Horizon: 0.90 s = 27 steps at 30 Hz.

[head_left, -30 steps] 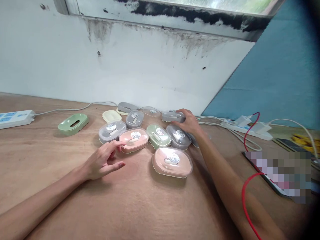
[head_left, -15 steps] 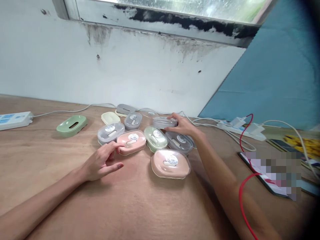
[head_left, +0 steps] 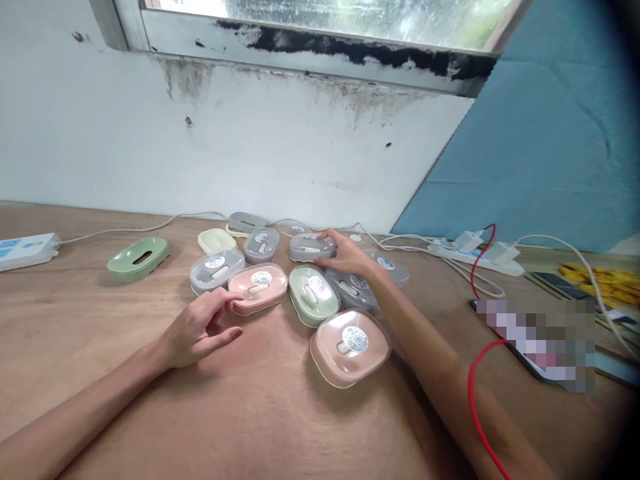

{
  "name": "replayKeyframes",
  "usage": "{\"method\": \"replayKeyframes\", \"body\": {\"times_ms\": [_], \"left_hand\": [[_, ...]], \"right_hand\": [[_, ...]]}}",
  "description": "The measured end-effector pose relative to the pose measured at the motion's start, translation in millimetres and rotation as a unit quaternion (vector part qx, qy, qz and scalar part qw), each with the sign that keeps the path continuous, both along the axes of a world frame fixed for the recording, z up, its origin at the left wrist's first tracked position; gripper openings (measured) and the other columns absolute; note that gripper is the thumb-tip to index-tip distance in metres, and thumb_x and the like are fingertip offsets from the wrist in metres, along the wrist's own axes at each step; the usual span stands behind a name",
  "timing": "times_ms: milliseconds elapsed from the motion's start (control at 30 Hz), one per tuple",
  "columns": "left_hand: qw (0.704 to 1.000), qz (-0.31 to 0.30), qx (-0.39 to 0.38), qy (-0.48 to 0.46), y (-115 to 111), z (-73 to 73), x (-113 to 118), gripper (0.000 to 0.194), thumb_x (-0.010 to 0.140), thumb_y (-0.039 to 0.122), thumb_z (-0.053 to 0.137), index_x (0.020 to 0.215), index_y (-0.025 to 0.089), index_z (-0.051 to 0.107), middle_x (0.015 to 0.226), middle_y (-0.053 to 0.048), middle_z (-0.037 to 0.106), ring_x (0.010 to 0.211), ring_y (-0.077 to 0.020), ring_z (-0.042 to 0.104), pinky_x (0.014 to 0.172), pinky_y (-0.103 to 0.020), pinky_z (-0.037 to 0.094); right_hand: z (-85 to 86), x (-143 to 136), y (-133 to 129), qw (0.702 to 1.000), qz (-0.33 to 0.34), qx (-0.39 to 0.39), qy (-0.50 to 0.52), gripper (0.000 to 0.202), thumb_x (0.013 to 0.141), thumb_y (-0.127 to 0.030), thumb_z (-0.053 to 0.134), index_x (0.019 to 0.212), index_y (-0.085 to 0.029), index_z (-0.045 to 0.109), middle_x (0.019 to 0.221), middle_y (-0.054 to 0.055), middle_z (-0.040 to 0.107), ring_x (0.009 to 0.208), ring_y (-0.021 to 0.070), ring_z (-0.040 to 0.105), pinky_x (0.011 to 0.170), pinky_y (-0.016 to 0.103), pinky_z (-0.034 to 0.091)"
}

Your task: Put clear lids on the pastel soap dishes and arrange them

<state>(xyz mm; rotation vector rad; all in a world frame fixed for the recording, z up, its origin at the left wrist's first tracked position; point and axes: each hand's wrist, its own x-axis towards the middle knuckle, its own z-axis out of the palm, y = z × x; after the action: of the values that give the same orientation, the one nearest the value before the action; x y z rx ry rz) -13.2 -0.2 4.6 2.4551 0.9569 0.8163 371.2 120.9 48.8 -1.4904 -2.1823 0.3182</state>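
Note:
Several soap dishes with clear lids and round stickers sit close together on the table. My left hand (head_left: 203, 330) touches the left end of a pink soap dish (head_left: 255, 300) with its fingertips, thumb apart, gripping nothing. My right hand (head_left: 345, 257) holds the right end of a grey soap dish (head_left: 305, 250) at the back, between thumb and fingers. A green soap dish (head_left: 311, 303) and another grey soap dish (head_left: 353, 287) lie in front of it, the grey one partly under my wrist. Nearest me is a second pink soap dish (head_left: 333, 343), set at an angle.
An unlidded green dish (head_left: 130, 261) sits at the left, near a white power strip (head_left: 30, 252). Cables run along the wall. A second power strip (head_left: 500, 267), a red cable (head_left: 473, 393) and a phone (head_left: 525, 347) are on the right.
My right hand has shifted left with the back grey soap dish. The front pink and green soap dishes have turned slightly, and another grey one shows more at the right. My left hand stays put.

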Motion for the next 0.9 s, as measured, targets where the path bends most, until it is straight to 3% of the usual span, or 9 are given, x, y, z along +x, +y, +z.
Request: {"method": "replayKeyframes", "body": {"times_ms": [233, 367, 567, 700, 900], "left_hand": [[1.0, -0.003, -0.012, 0.007, 0.7, -0.8, -1.7, 0.04, 0.098, 0.039, 0.06, 0.133, 0.023, 0.049, 0.102, -0.004, 0.058, 0.075, -0.014, 0.051, 0.066, -0.025, 0.045], [1.0, -0.002, -0.016, 0.008, 1.2, -0.8, -1.7, 0.04, 0.098, 0.04, 0.06, 0.133, 0.024, 0.049, 0.104, -0.004, 0.058, 0.075, -0.0141, 0.051, 0.068, -0.026, 0.045], [1.0, 0.001, -0.019, 0.008, 1.5, -2.4, -2.1, 0.041, 0.098, 0.04, 0.061, 0.134, 0.025, 0.048, 0.106, -0.003, 0.058, 0.076, -0.0135, 0.051, 0.07, -0.025, 0.044], [1.0, -0.002, -0.019, 0.003, 0.8, -2.2, -2.2, 0.041, 0.098, 0.039, 0.061, 0.134, 0.025, 0.048, 0.106, -0.003, 0.057, 0.075, -0.0131, 0.05, 0.069, -0.025, 0.045], [1.0, -0.005, -0.017, 0.002, 1.4, -2.5, -2.2, 0.041, 0.097, 0.038, 0.062, 0.134, 0.025, 0.049, 0.105, -0.002, 0.057, 0.077, -0.0134, 0.05, 0.069, -0.025, 0.045]], "right_hand": [[-11.6, 2.0, 4.7, 1.0, -0.016, -0.006, -0.002, 0.046, 0.075, -0.04, 0.069, 0.115, -0.019, 0.058, 0.108, 0.009, 0.068, 0.092, 0.0251, 0.061, 0.081, 0.036, 0.046], [-13.2, 2.7, 5.1, 1.0, -0.013, -0.017, 0.002, 0.052, 0.076, -0.05, 0.073, 0.117, -0.021, 0.059, 0.113, 0.01, 0.069, 0.094, 0.0267, 0.063, 0.083, 0.037, 0.047], [-22.6, 10.4, 16.3, 0.999, 0.005, -0.019, 0.041, 0.037, 0.093, -0.05, 0.053, 0.115, -0.022, 0.064, 0.115, 0.008, 0.071, 0.084, 0.0218, 0.061, 0.081, 0.036, 0.049], [-28.7, 18.5, 20.7, 0.997, 0.008, -0.028, 0.065, 0.05, 0.086, -0.056, 0.065, 0.125, -0.025, 0.063, 0.113, 0.006, 0.07, 0.08, 0.0201, 0.06, 0.079, 0.037, 0.051], [-29.8, 21.6, 19.0, 0.992, -0.002, -0.043, 0.116, 0.075, 0.067, -0.054, 0.085, 0.132, -0.024, 0.062, 0.118, 0.008, 0.07, 0.096, 0.0234, 0.067, 0.087, 0.038, 0.055]]}}
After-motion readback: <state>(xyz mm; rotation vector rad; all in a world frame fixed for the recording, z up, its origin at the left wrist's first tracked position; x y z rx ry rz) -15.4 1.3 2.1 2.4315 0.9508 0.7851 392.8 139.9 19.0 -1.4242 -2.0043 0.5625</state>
